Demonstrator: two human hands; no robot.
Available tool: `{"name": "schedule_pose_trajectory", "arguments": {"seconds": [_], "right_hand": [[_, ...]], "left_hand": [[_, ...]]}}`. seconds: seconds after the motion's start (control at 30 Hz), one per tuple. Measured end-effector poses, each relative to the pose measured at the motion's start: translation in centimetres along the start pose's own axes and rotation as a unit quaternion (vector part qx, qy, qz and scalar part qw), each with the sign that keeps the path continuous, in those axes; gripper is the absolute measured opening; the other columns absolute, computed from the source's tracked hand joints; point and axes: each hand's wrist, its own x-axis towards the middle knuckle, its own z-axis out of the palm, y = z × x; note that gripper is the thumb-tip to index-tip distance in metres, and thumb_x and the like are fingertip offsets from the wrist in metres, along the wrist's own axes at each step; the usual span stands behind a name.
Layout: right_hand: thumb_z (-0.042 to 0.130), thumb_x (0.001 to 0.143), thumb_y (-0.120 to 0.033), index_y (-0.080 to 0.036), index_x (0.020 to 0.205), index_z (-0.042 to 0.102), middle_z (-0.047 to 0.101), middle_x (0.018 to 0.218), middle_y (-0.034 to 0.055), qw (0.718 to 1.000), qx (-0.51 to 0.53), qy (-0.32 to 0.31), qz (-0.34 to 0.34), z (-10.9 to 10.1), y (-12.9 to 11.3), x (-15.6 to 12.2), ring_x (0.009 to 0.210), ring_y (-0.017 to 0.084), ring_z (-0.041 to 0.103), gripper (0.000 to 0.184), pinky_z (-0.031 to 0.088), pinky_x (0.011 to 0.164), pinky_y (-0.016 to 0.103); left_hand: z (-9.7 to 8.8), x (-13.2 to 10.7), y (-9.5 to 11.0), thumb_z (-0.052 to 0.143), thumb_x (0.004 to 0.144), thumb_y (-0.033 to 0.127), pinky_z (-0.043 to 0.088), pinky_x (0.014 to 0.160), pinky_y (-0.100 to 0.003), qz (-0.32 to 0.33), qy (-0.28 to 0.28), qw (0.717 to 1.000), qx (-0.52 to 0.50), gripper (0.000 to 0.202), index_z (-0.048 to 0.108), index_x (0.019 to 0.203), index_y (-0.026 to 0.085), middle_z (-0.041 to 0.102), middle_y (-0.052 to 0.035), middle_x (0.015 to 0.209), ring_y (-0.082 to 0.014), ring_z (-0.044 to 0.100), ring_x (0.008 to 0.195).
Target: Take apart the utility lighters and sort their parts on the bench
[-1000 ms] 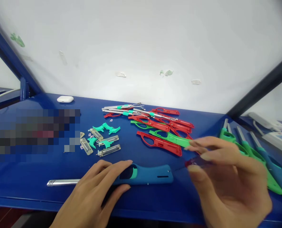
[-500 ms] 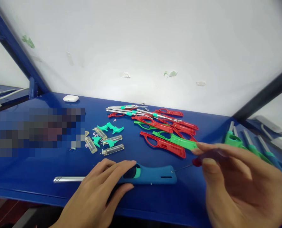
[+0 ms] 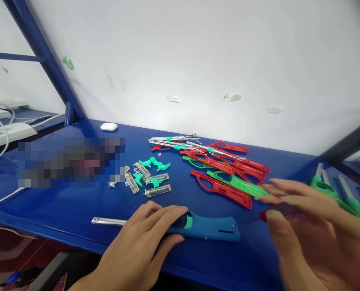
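My left hand (image 3: 143, 238) is closed around the middle of a blue gas lighter (image 3: 212, 227), pressing it flat on the blue table. Its metal nozzle tube (image 3: 109, 221) points left, and a turquoise trigger shows in the finger opening. To the right of the lighter's butt end, my right hand (image 3: 316, 230) pinches a screwdriver (image 3: 263, 216) with a red, see-through handle. The thin shaft is blurred and seems apart from the lighter. Fingers hide most of the handle.
Behind the lighter lie red casing halves (image 3: 222, 191), green casing halves (image 3: 237, 182), metal tubes with wires (image 3: 180, 144), turquoise triggers (image 3: 162, 165) and clear fuel tanks (image 3: 158, 190). Green lighters (image 3: 324, 188) stand at the right. A white case (image 3: 109, 127) sits near the wall.
My right hand has drawn the screwdriver back to the right, off the lighter's butt end. My left hand keeps its hold. The whole view has shifted left.
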Motion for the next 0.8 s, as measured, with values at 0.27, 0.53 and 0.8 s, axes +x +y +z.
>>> {"name": "schedule_pose_trajectory", "arguments": {"seconds": [0.27,0.53,0.8], "right_hand": [[0.072,0.092,-0.028,-0.023,0.101,0.068,0.072,0.091,0.0050,0.999,-0.026,0.000,0.038,0.47,-0.44,0.07,0.078,0.022,0.070,0.011,0.056,0.078,0.040],[0.093,0.078,-0.029,-0.028,0.087,0.060,0.059,0.079,-0.0001,0.999,-0.004,0.033,-0.035,-0.02,0.34,0.48,0.078,0.024,0.061,0.035,0.053,0.069,0.041],[0.079,0.086,-0.021,-0.025,0.101,0.069,0.070,0.094,0.0064,1.000,0.023,0.008,0.011,0.22,-0.27,0.03,0.087,0.026,0.067,0.019,0.056,0.076,0.044]], "left_hand": [[-0.04,-0.05,0.01,0.057,0.108,0.027,0.062,0.093,-0.032,-0.004,0.008,1.000,-0.003,0.040,0.054,0.147,0.034,0.076,0.0017,0.124,-0.0193,0.068,0.105],[0.01,-0.06,-0.16,0.056,0.108,0.022,0.063,0.096,-0.039,0.024,0.011,0.999,0.018,0.037,0.057,0.143,0.032,0.076,-0.0002,0.130,-0.0227,0.069,0.109],[0.12,-0.27,-0.18,0.055,0.108,0.023,0.062,0.098,-0.044,0.017,-0.005,0.999,0.027,0.036,0.059,0.143,0.031,0.073,-0.0017,0.136,-0.0247,0.068,0.113]]}}
